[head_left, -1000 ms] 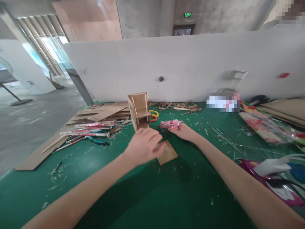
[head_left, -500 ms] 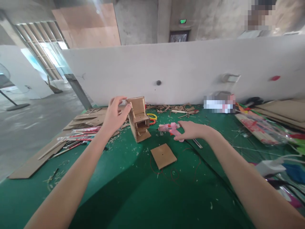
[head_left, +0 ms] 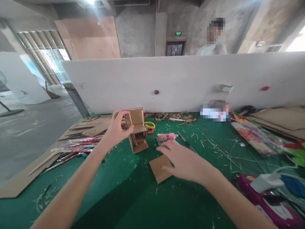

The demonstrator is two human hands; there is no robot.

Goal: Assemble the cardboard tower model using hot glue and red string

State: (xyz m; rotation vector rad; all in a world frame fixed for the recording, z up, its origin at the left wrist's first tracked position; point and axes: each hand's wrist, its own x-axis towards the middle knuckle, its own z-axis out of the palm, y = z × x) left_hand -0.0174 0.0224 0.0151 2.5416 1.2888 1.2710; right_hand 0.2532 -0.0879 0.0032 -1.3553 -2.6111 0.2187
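A small cardboard structure [head_left: 138, 137] with open compartments and light sticks stands on the green table. My left hand [head_left: 118, 127] grips its upper left side between thumb and fingers. My right hand [head_left: 182, 159] has its fingers apart and holds nothing, hovering over the right part of a square cardboard piece [head_left: 158, 170] with a small dark hole. Just beyond the right fingers lies a pink glue gun [head_left: 166, 137], its handle partly hidden by that hand.
Yellow-handled scissors [head_left: 150, 124] lie behind the structure. Wrapped sticks [head_left: 78, 146] and cardboard sheets [head_left: 83, 126] are at left. A purple power strip [head_left: 267, 200] sits at right. Behind the white partition [head_left: 119, 79] a person [head_left: 212, 47] stands.
My right hand has let go of the glue gun and moved left and nearer, over the square piece. My left hand stays on the structure. The camera view has tilted up.
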